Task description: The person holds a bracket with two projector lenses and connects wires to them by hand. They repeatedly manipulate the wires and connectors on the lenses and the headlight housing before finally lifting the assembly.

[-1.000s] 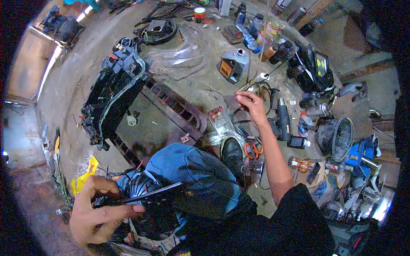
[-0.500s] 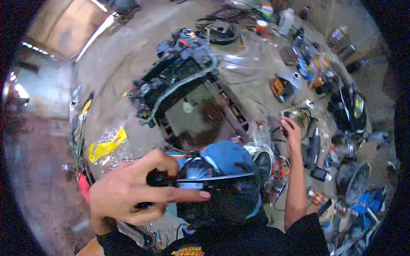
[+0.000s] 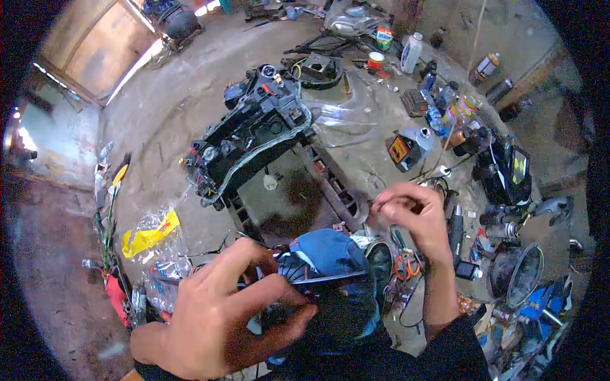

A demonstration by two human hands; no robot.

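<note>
My left hand [image 3: 232, 308] is in front of my body, fingers curled around the near end of a thin dark strip with a pale edge [image 3: 340, 278]. The strip lies across my lap over blue jeans [image 3: 330, 247]. My right hand [image 3: 416, 219] is raised on the right with thumb and fingertips pinched together. Whatever is between those fingertips is too small and blurred to name. Beyond both hands, a black car headlight housing [image 3: 279, 124] with a grey sealant edge rests on a slotted frame [image 3: 333, 178].
Orange-handled scissors [image 3: 406, 267] lie below my right hand. A black bottle with an orange label [image 3: 400, 152] stands farther back, near several other bottles and cans. A round metal bowl [image 3: 524, 273] sits at right. Yellow-printed plastic wrapping [image 3: 152, 235] lies at left.
My right hand has come back from the items on the right toward my body, fingers now pinched. My left hand has shifted slightly right and down, its fingers curled in more.
</note>
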